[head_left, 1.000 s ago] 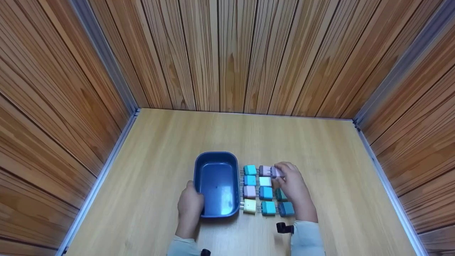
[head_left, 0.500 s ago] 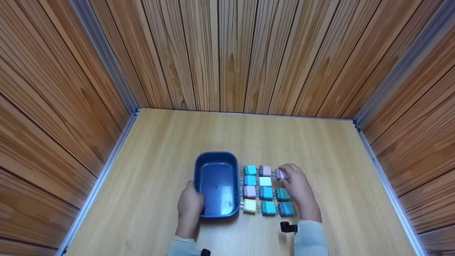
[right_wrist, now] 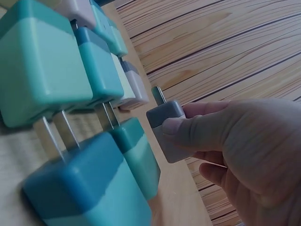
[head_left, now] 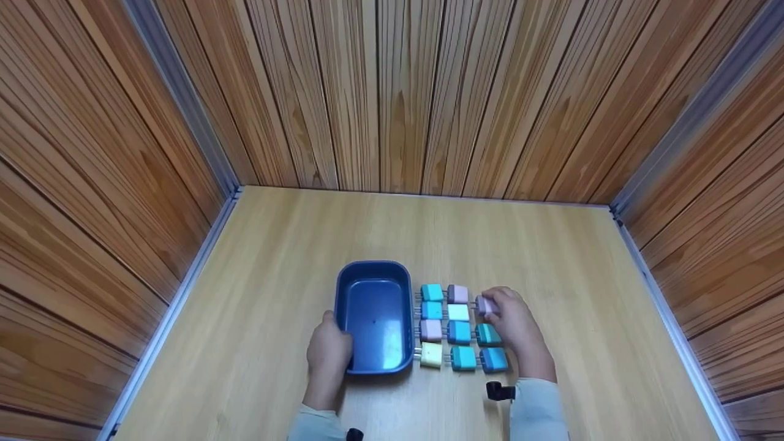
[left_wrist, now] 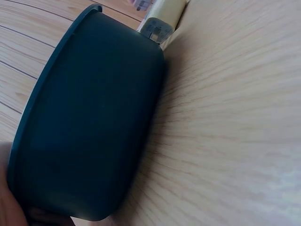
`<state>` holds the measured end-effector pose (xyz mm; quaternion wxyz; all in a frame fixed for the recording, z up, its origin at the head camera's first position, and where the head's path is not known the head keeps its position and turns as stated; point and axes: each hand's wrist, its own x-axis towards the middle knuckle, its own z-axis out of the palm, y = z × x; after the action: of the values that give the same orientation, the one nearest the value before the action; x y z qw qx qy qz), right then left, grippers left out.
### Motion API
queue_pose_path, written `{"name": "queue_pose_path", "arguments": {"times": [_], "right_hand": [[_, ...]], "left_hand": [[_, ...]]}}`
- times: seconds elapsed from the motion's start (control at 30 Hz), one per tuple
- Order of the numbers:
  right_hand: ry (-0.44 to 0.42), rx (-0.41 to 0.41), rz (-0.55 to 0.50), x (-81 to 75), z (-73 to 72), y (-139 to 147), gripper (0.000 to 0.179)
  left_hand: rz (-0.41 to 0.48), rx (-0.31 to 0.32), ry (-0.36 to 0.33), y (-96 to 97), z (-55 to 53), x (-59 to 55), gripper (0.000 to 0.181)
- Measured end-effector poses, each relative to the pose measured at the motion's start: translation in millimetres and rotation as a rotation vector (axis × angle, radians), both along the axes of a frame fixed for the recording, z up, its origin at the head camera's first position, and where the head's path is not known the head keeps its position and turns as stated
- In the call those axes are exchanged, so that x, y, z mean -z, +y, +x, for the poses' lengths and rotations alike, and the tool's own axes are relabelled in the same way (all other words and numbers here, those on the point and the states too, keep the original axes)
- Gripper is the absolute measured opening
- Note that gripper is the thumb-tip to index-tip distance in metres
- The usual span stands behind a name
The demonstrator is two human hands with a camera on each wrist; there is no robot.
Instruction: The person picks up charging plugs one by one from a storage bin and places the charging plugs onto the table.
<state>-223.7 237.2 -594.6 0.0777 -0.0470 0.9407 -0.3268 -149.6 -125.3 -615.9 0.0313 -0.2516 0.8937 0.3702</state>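
On the left, my left hand [head_left: 329, 350] grips the near left rim of a dark blue plastic tray [head_left: 375, 294] standing on the table; its outer wall [left_wrist: 94, 108] fills much of the left wrist view. Between thumb and fingers, my right hand [head_left: 517, 327] pinches a lavender charger plug [head_left: 486, 305] with a greyer prong end [right_wrist: 164, 113]. Its metal prongs point left in the head view. This plug is at the far end of the right column, beyond a green charger plug [head_left: 488, 334]. Whether it touches the table is hard to tell.
Several charger plugs stand in columns right of the tray, prongs toward it, including a yellow plug [head_left: 431, 355], a white plug [head_left: 458, 312], a lavender plug [head_left: 457, 294] and a blue plug [head_left: 493, 360]. Wood-panelled walls [head_left: 398, 98] enclose the table [head_left: 294, 245].
My right hand has moved right and slightly nearer with the lavender plug, away from the other lavender plug, uncovering the green one. My left hand and the tray stay put.
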Motion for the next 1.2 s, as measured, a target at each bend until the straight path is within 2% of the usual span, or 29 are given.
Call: {"name": "queue_pose_path", "arguments": {"times": [0.37, 0.67, 0.9, 1.2], "right_hand": [[-0.103, -0.019, -0.018, 1.1, -5.5, 8, 0.039], [-0.089, -0.063, 0.008, 1.2, -11.7, 12, 0.039], [-0.101, -0.082, 0.003, 1.0, -17.3, 12, 0.038], [-0.163, -0.069, -0.01, 0.0, -21.5, 12, 0.039]], "left_hand": [[0.01, 0.0, -0.011, 1.4, -1.1, -1.3, 0.054], [0.013, -0.008, -0.011, 1.6, -0.3, -0.5, 0.053], [-0.009, -0.007, 0.061, 0.8, 0.3, 2.0, 0.047], [0.013, -0.01, 0.022, 0.2, 0.2, 1.7, 0.051]]}}
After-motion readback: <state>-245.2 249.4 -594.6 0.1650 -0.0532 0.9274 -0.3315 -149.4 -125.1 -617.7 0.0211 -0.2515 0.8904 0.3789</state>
